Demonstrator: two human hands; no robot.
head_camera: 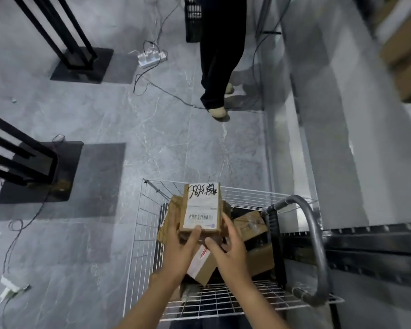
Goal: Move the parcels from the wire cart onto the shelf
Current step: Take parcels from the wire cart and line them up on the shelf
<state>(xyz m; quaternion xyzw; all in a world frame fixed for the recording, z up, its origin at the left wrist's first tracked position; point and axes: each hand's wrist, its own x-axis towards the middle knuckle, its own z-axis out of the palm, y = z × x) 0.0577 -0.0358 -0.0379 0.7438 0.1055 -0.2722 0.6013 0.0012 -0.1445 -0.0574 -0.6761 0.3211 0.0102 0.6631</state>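
The left hand [179,248] gripped the near left corner of a parcel [201,207], its thumb lying on the white label and its fingers curled beneath. The right hand [228,245] cupped the near right edge, fingers part open and pressed along the side, so both hands shared the load. The parcel was held label-up over the cart [140,233], tilted a little, its far end pointing to twelve o'clock.

Below it, more parcels lay heaped in the cart, one with a red-marked label [201,262] at six o'clock from the held one. The cart's grey handle [313,236] curved at three o'clock. The dark shelf [365,248] ran beyond it, also toward three o'clock.

The lift seemed to be in hand. To do it well, the person would likely keep both palms under the near edge, raise the parcel clear of the wire rim and the handle before swinging it toward three o'clock, and keep it level so it did not slip forward. Another person's legs [216,67] stood at twelve o'clock, well apart.
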